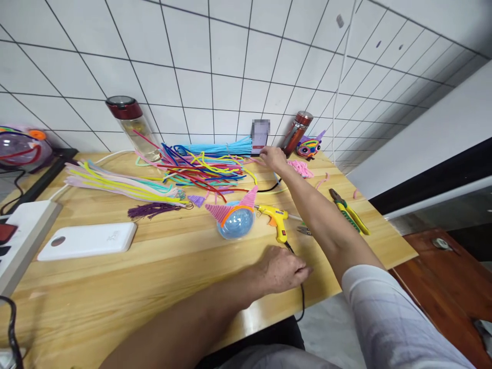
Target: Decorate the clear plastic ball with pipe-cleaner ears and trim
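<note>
My right hand is stretched forward, a finger at the lower edge of an upright phone leaning by the wall; it holds nothing I can see. On the table's front part my left hand rests with curled fingers, their inside hidden. The black cord of a yellow hot glue gun runs behind and below that hand. Left of the glue gun sits a clear bluish plastic ball with an orange band and two pink pointed ears of wound pipe cleaner. A small purple triangle lies behind it.
Bundles of colourful pipe cleaners spread along the back. A glass bottle, a red flask and a decorated ball stand near the wall. Pliers lie right; a white power bank and power strip lie left.
</note>
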A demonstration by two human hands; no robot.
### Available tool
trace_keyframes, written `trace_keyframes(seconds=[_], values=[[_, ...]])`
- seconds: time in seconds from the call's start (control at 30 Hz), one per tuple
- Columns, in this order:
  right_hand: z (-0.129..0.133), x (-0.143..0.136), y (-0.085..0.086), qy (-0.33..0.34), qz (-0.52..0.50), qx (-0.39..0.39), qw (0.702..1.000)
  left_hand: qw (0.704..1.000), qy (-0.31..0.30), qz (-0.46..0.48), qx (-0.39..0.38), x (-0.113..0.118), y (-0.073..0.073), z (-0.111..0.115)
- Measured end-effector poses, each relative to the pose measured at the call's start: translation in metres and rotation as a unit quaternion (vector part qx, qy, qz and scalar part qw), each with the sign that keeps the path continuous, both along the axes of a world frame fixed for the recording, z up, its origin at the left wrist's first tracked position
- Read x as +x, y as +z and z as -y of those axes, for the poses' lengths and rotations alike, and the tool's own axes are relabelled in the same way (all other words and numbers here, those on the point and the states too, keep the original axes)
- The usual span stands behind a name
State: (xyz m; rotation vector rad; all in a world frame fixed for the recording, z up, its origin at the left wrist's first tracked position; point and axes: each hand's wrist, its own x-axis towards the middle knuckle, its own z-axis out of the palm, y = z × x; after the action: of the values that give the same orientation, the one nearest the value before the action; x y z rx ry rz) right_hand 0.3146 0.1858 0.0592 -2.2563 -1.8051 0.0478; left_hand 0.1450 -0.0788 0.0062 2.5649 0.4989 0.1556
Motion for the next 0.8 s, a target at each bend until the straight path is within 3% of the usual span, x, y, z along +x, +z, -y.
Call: trace_keyframes(seconds=[0.2,0.4,0.57,0.8], values=[[0.012,0.01,-0.015,0.009,-0.024,-0.02,0.999,1.0,0.003,0.004,-0.001,0.0,0.002,0.0],[0.02,0.004,-0.03,0.118,-0.054,-0.047,0.99,1.0,0.01,0.027,-0.006,0.0,-0.001,0.001],[0.007,-0.023,-0.037,0.196,-0.074,-0.044,0.977,1.0,0.01,0.029,-0.005,0.0,-0.004,0.001],[-0.026,-0.058,-0.037,0.199,-0.09,-0.016,0.976,1.0,-0.003,0.008,-0.01,0.0,0.0,-0.001]])
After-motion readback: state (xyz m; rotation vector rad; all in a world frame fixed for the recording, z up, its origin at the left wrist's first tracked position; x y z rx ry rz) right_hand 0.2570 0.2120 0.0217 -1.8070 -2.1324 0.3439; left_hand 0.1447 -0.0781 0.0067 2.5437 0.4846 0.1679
